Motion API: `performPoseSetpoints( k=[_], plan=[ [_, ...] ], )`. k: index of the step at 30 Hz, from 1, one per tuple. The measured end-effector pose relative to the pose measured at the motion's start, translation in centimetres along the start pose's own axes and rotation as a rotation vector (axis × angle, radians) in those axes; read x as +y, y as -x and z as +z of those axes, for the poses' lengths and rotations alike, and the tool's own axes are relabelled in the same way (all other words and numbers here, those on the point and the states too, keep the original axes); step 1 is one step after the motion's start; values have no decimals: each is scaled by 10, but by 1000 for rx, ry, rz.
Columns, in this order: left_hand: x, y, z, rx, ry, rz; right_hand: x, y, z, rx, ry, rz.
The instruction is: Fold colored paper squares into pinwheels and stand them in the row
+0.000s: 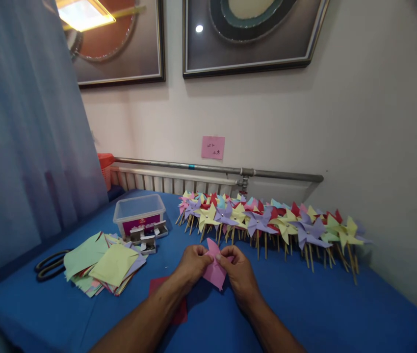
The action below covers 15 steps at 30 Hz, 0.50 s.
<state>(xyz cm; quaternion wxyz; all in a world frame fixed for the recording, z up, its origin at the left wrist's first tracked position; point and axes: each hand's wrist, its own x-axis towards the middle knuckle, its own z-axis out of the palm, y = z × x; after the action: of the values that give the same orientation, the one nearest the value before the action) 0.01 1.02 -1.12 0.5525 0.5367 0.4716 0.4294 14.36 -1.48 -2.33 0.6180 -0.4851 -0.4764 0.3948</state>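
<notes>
Head view shows both hands, left (193,262) and right (238,269), pinching a pink paper square (215,268) just above the blue bench (322,304); it looks light, floppy, easily creased, best held by its corners.

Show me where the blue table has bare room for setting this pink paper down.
Bare cloth lies right of the right hand, in front of the pinwheels. Crowded: paper stack, scissors and box on the left; red sheet under the left hand.

Paper stack (103,264) left of the hands (218,267), pinwheel row (267,223) behind them, tub (139,212) behind the stack.
</notes>
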Motion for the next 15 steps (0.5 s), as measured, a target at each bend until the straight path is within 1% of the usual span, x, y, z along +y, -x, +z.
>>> performPoseSetpoints(
  k=[9, 15],
  plan=[
    [3, 3, 0, -44, 74, -43, -1, 1, -1, 24, 87, -32],
    [3, 4, 1, -48, 104, -68, 1, 0, -1, 59, 151, -58]
  ],
)
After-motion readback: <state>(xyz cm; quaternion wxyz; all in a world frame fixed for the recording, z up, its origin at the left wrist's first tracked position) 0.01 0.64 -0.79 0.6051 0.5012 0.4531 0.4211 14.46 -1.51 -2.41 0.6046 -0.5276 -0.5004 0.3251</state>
